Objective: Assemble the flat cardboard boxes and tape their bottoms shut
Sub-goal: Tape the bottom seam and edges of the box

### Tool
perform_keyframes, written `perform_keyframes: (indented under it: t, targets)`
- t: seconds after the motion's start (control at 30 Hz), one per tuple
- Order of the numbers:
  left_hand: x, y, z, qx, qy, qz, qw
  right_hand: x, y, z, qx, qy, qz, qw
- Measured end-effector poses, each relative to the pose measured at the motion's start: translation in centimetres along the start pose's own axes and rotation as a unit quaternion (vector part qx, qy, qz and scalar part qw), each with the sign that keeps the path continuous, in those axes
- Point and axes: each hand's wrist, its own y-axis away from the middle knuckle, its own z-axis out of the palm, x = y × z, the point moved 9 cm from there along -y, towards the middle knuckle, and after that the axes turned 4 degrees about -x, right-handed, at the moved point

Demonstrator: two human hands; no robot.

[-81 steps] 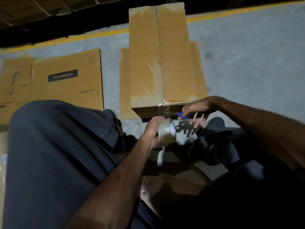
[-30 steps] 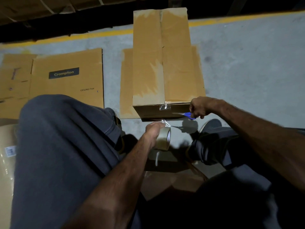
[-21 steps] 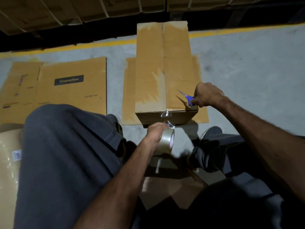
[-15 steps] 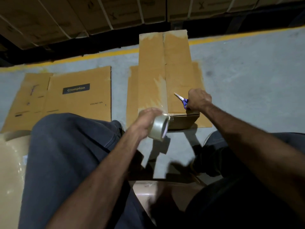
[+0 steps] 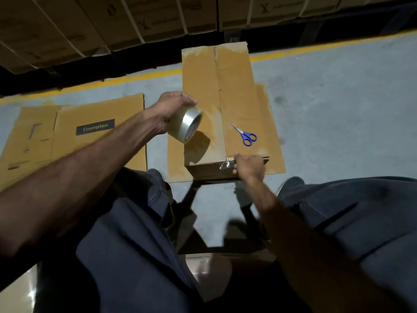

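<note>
Brown cardboard box [image 5: 228, 105] lies shut on the floor [image 5: 338, 109], its long side pointing away from the person. Blue scissors [image 5: 246, 135] rest on top, just past the right hand [image 5: 249, 167], which presses straight fingers on the taped near edge. The left hand [image 5: 171, 111] grips a clear tape roll [image 5: 187, 127] above the box.

Your left hand [image 5: 168, 114] is raised, fingers curled round a roll held ahead of your forearm. Your right hand [image 5: 249, 167] reaches forward and lower, fingers loosely bent, gripping nothing.
</note>
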Motion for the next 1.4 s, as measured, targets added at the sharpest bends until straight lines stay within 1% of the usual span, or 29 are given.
perform_keyframes:
  t: [0.07,0.13,0.2,0.23,0.3,0.43,0.57,0.77,1.03,1.17,1.3,1.4]
  targets:
    - [0.2,-0.4,1.1,-0.012,0.003,0.007,1.000,3.4,2.3,2.5,0.027,-0.101,0.060,0.993]
    - [0.6,-0.7,2.3,-0.030,0.018,0.015,0.999,5.7,3.8,4.9,0.044,-0.198,0.114,0.973]
    - [1.0,-0.8,3.3,-0.050,0.034,0.022,0.998,6.6,4.8,7.3,0.015,-0.319,0.156,0.935]
    - [1.3,-0.9,3.5,-0.057,0.044,0.026,0.997,6.6,4.9,8.3,-0.003,-0.364,0.161,0.917]
    - [1.5,-1.1,3.6,-0.065,0.061,0.029,0.996,6.0,5.2,9.3,-0.029,-0.403,0.159,0.901]
    - [1.3,-1.6,2.7,-0.045,0.081,0.015,0.996,4.6,5.7,10.5,-0.061,-0.458,0.158,0.872]
    - [0.9,-1.9,2.1,-0.029,0.084,0.000,0.996,4.5,5.1,11.5,-0.065,-0.483,0.171,0.856]
    - [0.5,-2.2,1.6,-0.026,0.082,-0.011,0.996,4.5,4.4,12.1,-0.072,-0.475,0.172,0.860]
    - [0.7,-2.6,1.2,-0.014,0.088,-0.013,0.996,4.7,4.3,12.7,-0.078,-0.493,0.194,0.845]
    - [0.6,-2.6,1.2,-0.014,0.087,-0.014,0.996,4.8,4.3,13.0,-0.068,-0.511,0.222,0.828]
    - [0.6,-2.6,1.2,-0.015,0.089,-0.014,0.996,5.1,4.1,13.5,-0.042,-0.504,0.259,0.823]
    - [0.6,-2.6,1.2,-0.012,0.091,-0.013,0.996,4.9,4.6,13.9,-0.064,-0.518,0.289,0.803]
